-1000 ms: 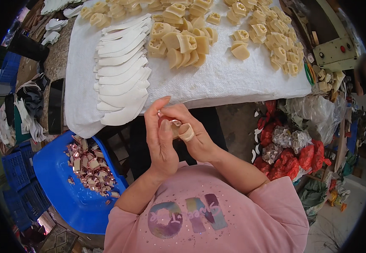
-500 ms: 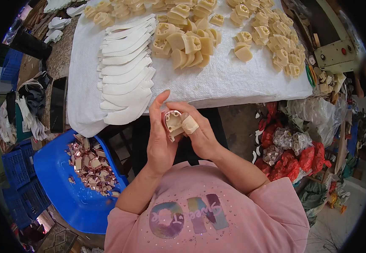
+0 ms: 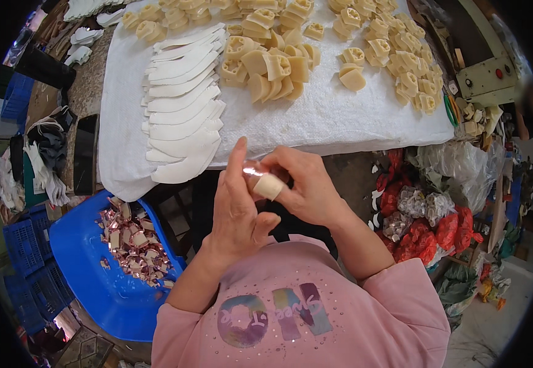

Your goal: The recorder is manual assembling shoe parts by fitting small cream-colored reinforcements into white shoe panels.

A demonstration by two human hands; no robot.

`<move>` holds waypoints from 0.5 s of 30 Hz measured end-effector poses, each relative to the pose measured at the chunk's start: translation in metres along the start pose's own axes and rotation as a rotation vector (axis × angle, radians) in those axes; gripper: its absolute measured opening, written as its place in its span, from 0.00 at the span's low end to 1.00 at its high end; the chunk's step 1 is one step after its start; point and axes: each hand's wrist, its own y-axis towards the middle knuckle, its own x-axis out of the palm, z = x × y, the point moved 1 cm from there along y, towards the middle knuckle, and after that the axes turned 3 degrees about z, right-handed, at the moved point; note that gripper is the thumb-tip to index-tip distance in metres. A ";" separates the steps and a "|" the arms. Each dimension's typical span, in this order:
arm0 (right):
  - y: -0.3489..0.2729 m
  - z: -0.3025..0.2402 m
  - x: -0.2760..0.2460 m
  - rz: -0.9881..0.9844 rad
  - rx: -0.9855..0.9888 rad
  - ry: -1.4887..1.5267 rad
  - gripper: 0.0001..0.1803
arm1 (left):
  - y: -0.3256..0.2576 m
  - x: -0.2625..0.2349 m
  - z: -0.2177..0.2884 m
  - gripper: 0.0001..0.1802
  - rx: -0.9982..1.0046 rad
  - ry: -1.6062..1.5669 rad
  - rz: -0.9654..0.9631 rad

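Between my hands, in front of my chest, is a small rounded piece with a shiny pinkish metallic surface, likely a shoe heel. My right hand grips it, with its thumb, wrapped in pale tape, lying across the near side. My left hand is against the piece's left side. Its index finger points up and its thumb stands apart, off the piece. The underside of the piece is turned out of sight.
White curved strips overlap on the white-covered table. Cream heel-shaped pieces are heaped behind. A blue plastic container at left holds shiny pinkish pieces. Red plastic bags lie at right; a dark phone-like slab lies left.
The piece has turned: its hollow cream side showed before, and now its shiny outer surface does. My left thumb has come away, and my right hand has shifted slightly right.
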 end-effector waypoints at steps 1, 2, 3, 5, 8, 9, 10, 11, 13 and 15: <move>-0.002 0.008 0.002 0.042 0.000 0.149 0.14 | 0.002 0.004 0.007 0.45 -0.017 -0.083 0.124; -0.003 0.012 0.003 0.042 0.001 0.151 0.14 | 0.005 -0.001 0.012 0.45 -0.019 -0.081 0.123; -0.004 0.014 0.004 0.110 -0.087 0.156 0.13 | 0.007 -0.006 0.012 0.41 -0.145 -0.047 0.037; -0.005 0.018 0.005 0.167 -0.253 0.144 0.12 | 0.004 -0.005 0.009 0.25 -0.295 -0.195 0.041; -0.003 0.016 0.001 0.050 0.065 0.499 0.12 | 0.005 -0.012 0.011 0.25 -0.359 -0.234 0.029; 0.000 0.031 0.002 -0.029 0.180 0.792 0.12 | 0.007 -0.014 0.009 0.28 -0.294 -0.179 -0.011; 0.003 0.037 -0.001 -0.021 0.184 0.789 0.12 | 0.008 -0.014 0.010 0.28 -0.295 -0.185 -0.018; 0.007 0.039 -0.002 -0.104 0.209 0.777 0.12 | 0.010 -0.016 0.014 0.28 -0.215 -0.053 -0.036; 0.010 0.031 -0.011 -0.244 0.225 0.751 0.12 | 0.013 -0.019 0.019 0.29 -0.135 0.073 -0.059; 0.007 0.028 -0.013 -0.233 0.149 0.639 0.12 | 0.014 -0.019 0.022 0.30 0.038 0.171 -0.049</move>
